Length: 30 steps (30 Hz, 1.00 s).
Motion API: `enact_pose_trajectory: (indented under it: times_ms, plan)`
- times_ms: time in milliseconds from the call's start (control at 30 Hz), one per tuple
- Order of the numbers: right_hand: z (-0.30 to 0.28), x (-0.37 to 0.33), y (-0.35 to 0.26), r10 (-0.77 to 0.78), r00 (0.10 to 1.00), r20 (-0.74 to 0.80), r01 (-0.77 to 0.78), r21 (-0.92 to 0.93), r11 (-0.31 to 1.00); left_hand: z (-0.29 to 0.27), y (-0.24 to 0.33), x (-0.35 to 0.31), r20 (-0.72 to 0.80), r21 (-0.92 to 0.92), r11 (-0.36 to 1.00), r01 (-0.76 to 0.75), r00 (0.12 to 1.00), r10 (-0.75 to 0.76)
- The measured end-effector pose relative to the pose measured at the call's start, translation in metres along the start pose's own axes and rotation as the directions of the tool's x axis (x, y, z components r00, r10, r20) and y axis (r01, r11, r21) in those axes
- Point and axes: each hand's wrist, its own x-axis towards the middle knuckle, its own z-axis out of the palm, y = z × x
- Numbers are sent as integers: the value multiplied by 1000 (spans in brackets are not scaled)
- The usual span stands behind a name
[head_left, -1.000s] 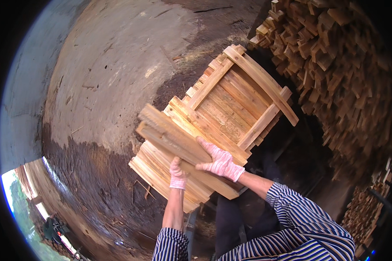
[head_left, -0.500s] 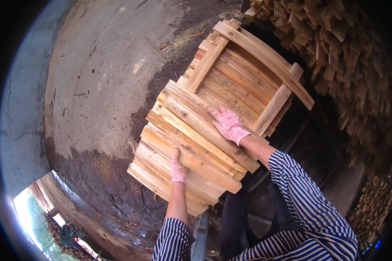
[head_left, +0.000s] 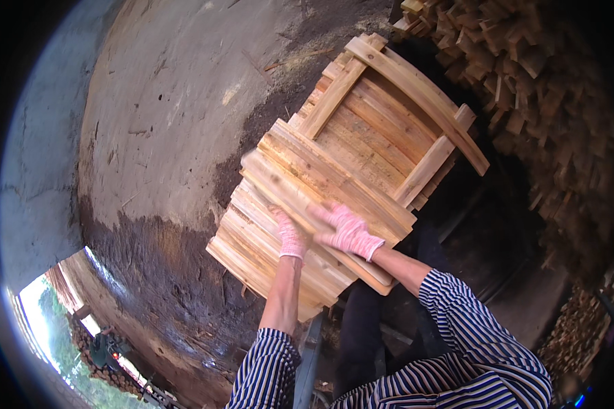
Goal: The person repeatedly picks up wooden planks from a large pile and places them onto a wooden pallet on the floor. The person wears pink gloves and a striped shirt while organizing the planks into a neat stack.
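Nearest, two striped sleeves entering from the lower edge, forearms bare from the cuffs up to pink knitted gloves. Left hand [head_left: 291, 235] laid palm-down on the near stack of wooden slats [head_left: 280, 255], fingers extended and flat rather than curled, pressing rather than grasping; whether the thumb hooks an edge cannot be told. Right hand [head_left: 346, 230] just right of it, fingers spread and slightly blurred, resting on the long top board [head_left: 300, 198] lying across the stack; not visibly closed around anything. Wrists bent downward, elbows low and close to the body, both arms reaching forward and slightly left. Slats judged dry, rough-sawn softwood: each piece light and stiff, the stack together fairly heavy, splintery rather than slippery, liable to slide apart if tilted; best taken at the long edges or ends, with several pieces pinched together. Stack set at centre, overlapping the near-left end of a slatted wooden panel [head_left: 382, 129] with raised battens along its edges. Farther left, a grey and dark-stained concrete floor [head_left: 157, 123]; far right, a heap of cut wood pieces [head_left: 546, 75] in shadow.
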Motion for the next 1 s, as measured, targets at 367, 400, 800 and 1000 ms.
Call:
enact_pose_trajectory:
  times_ms: [367, 400, 800, 1000]
  plan:
    - [-122, 58, 79, 32, 989, -143, -66, -237, 969, -13, -35, 60, 18, -176, 983, -59, 998, 63]
    - [-129, 69, 103, -73, 963, -259, -1, -274, 962, -14, -36, 67, 34, -181, 982, -51, 998, 58]
    - [-88, 28, 58, 23, 1000, 22, -18, -204, 979, 107, -22, 39, 242, -20, 993, -120, 963, 121]
    - [-162, 78, 106, 106, 985, -137, -115, -58, 992, 89, -11, 42, 280, 959, -138, -247, 897, 342]
